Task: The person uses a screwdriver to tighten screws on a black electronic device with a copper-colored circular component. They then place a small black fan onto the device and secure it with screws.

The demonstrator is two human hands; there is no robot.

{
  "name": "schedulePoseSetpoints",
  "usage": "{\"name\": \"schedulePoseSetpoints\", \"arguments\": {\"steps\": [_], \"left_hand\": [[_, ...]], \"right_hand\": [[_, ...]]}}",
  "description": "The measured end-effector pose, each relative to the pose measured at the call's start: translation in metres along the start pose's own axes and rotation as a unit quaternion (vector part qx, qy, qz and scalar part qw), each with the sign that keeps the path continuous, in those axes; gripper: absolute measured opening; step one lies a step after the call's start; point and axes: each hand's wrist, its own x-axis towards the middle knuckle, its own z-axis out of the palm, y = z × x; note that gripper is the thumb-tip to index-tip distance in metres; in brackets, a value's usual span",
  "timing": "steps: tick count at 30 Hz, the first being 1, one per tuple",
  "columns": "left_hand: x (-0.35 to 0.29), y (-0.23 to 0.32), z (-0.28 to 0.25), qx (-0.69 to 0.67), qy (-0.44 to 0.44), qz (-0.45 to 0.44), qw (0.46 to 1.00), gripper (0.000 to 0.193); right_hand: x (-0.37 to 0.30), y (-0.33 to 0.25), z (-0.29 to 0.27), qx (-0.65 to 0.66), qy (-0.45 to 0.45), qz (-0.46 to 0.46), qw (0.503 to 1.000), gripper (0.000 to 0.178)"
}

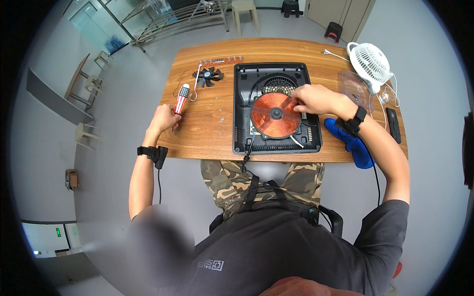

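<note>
An open black induction cooker housing (239, 106) lies on the wooden table before me, with a round copper coil (269, 101) in it. My right hand (316, 100) reaches over from the right. Its fingers are bent together at the coil's upper right edge; what they pinch, if anything, is hidden. At the table's left edge my left hand (165, 118) is closed round the lower end of a screwdriver (181, 97), whose red, white and dark patterned handle points away from me. Several small screws (222, 119) lie between that hand and the housing.
A black fan (207, 77) and a narrow red-brown circuit board (222, 61) lie at the far left. On the right are a white desk fan (370, 64), a clear plastic tray (353, 89), a blue cloth item (353, 140) and a black oblong object (393, 125).
</note>
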Motion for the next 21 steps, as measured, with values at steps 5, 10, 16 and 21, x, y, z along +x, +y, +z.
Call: {"name": "schedulePoseSetpoints", "arguments": {"steps": [5,10,16,21], "left_hand": [[0.01,-0.008,0.015,-0.034,-0.027,-0.068,0.997,0.013],[0.021,-0.007,0.028,-0.036,-0.044,-0.094,0.994,0.012],[0.019,-0.005,0.029,-0.039,-0.044,-0.114,0.992,0.012],[0.013,-0.013,0.029,-0.033,-0.036,-0.138,0.989,0.012]], "right_hand": [[-0.013,0.011,0.016,-0.02,-0.029,0.054,0.998,0.024],[-0.02,0.023,0.036,-0.043,-0.018,0.063,0.997,0.026],[-0.026,0.025,0.044,-0.023,-0.023,0.075,0.997,0.027],[-0.029,0.034,0.059,-0.016,0.026,0.045,0.999,0.023]]}}
